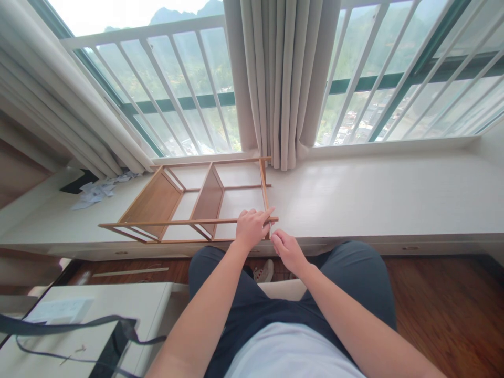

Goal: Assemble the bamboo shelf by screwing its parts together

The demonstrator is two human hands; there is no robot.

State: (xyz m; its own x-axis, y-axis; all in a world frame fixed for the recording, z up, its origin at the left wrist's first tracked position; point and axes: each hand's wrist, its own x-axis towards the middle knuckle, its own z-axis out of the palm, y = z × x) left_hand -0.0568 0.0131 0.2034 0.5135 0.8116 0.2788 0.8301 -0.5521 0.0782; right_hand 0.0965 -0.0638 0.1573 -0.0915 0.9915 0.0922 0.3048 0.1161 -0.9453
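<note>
A brown wooden shelf rack (208,202) lies on its side on the white window ledge, its end frame toward the right. My left hand (252,227) grips the near rail close to the right-hand corner, with the index finger stretched along it. Just right of that corner, my right hand (289,249) is closed, thumb and fingers pinching a thin metal rod-like tool (270,229). The tool stands against the rail's corner beside my left fingertips. Its exact kind is too small to make out, and my fingers cover part of it.
The ledge (378,194) runs under the barred windows, and a grey curtain (275,79) hangs behind the rack. Crumpled white papers (96,192) lie at the ledge's left end. At lower left, a white table (149,299) carries a dark strap (71,326) and small hardware (74,353).
</note>
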